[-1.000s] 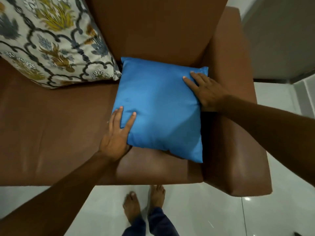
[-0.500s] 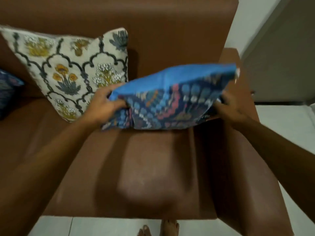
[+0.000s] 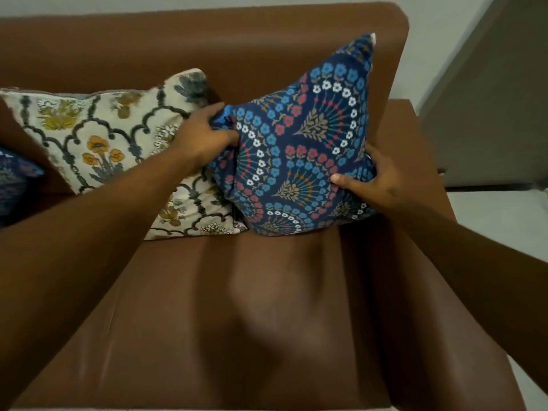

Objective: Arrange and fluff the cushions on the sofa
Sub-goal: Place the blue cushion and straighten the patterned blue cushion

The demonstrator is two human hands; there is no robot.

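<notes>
A blue patterned cushion [image 3: 299, 137] stands on one corner against the backrest of the brown sofa [image 3: 237, 307], its flowered face toward me. My left hand [image 3: 207, 134] grips its left corner, where the plain blue back shows. My right hand [image 3: 376, 179] grips its lower right edge, thumb on the front. A cream floral cushion [image 3: 112, 143] leans on the backrest just to the left, its right edge tucked behind the blue one.
The edge of another dark patterned cushion [image 3: 14, 179] shows at the far left. The sofa's right armrest [image 3: 415, 173] runs beside the blue cushion. A grey wall and a white tiled floor [image 3: 504, 221] lie to the right.
The blue cushion lay flat with its plain back up; both hands lifted it, turned it over, and stood it against the backrest with the patterned face out. My view rose toward the backrest.
</notes>
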